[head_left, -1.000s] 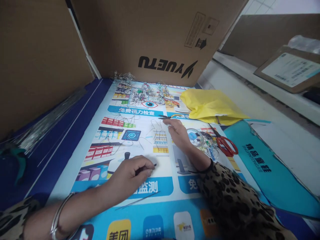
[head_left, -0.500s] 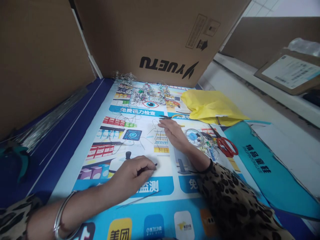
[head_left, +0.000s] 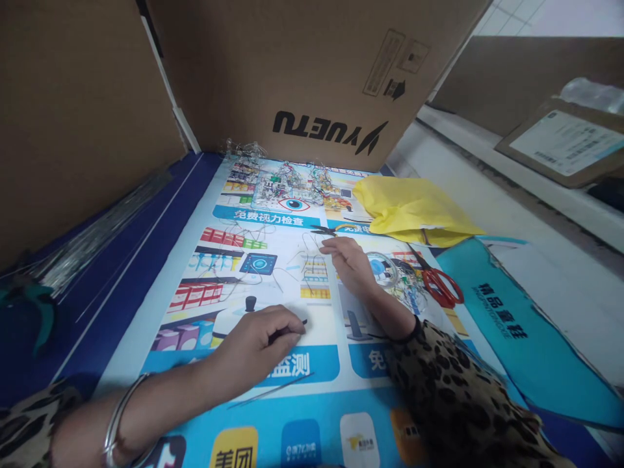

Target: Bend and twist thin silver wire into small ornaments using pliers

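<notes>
My left hand (head_left: pixel 256 341) rests on a colourful printed poster (head_left: pixel 205 214) with its fingers closed, pinching a thin dark stick whose tip pokes out to the right. My right hand (head_left: pixel 350 263) reaches forward over the middle of the poster, fingers curled down on thin bent wires (head_left: pixel 312 250) lying there; what it holds, if anything, I cannot make out. A long straight wire (head_left: pixel 273 390) lies on the poster just below my left hand. A small clear round container (head_left: pixel 383 268) sits right of my right hand.
Red-handled scissors (head_left: pixel 441 286) lie to the right, by a yellow bag (head_left: pixel 414 208). A heap of bent wire pieces (head_left: pixel 287 182) sits before a large cardboard box (head_left: pixel 312 71). A bundle of straight wires (head_left: pixel 92 237) lies at the left.
My right hand has shifted a little back to the right over the loose wires and its fingers have curled more. My left hand has stayed put.
</notes>
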Demonstrator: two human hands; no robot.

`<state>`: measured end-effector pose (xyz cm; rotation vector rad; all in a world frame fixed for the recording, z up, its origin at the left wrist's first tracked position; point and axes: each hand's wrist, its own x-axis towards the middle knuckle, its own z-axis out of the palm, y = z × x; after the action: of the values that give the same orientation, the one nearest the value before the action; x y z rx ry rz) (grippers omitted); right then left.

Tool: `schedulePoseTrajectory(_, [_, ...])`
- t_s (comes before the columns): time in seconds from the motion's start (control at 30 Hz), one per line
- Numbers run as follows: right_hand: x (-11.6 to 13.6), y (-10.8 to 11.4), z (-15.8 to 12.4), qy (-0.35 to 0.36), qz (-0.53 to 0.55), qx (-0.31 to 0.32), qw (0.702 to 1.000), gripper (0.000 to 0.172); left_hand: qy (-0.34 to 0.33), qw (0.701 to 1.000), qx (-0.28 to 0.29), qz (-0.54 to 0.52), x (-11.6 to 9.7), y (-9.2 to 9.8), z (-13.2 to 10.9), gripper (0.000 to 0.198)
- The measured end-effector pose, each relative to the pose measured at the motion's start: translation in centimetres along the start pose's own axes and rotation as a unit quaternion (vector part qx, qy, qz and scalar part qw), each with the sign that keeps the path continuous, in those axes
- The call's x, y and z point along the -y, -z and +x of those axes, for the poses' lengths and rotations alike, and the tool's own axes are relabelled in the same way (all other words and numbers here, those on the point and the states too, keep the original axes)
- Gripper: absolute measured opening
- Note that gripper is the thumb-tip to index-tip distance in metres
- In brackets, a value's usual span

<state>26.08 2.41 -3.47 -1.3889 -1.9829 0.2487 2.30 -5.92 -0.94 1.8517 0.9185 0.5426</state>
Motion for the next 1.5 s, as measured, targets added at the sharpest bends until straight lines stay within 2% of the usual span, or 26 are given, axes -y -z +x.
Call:
schedulePoseTrajectory(0.33, [0.2,-0.4,0.2,-0.003,-0.011,0.030,0.999,0.038,0.006,1.000,0.007,0.001,-0.1,0.0,0.1,0.012])
schedulePoseTrajectory(0.47, [0.2,-0.3,0.1,0.007,-0.004,0.016,1.000,0.038,0.006,1.000,0.009,-0.001,0.0,0.0,0.0,0.012])
schedulePoseTrajectory(0.73, [1.4,0.6,-0.7,0.065,0.012,0.009,0.998,0.029,-0.010,1.000,0.003,0.000,-0.1,0.2,0.0,0.013])
schedulePoseTrajectory(1.37, [2.4,0.1,-0.7,0.102,-0.005,0.083,0.991,0.041,-0.014,1.000,0.009,0.016,-0.4,0.2,0.1,0.014])
schedulePoseTrajectory(1.5, [2.5,0.3,-1.0,0.104,-0.012,0.051,0.993,0.037,-0.050,0.997,-0.001,0.064,-0.1,0.2,-0.1,0.015])
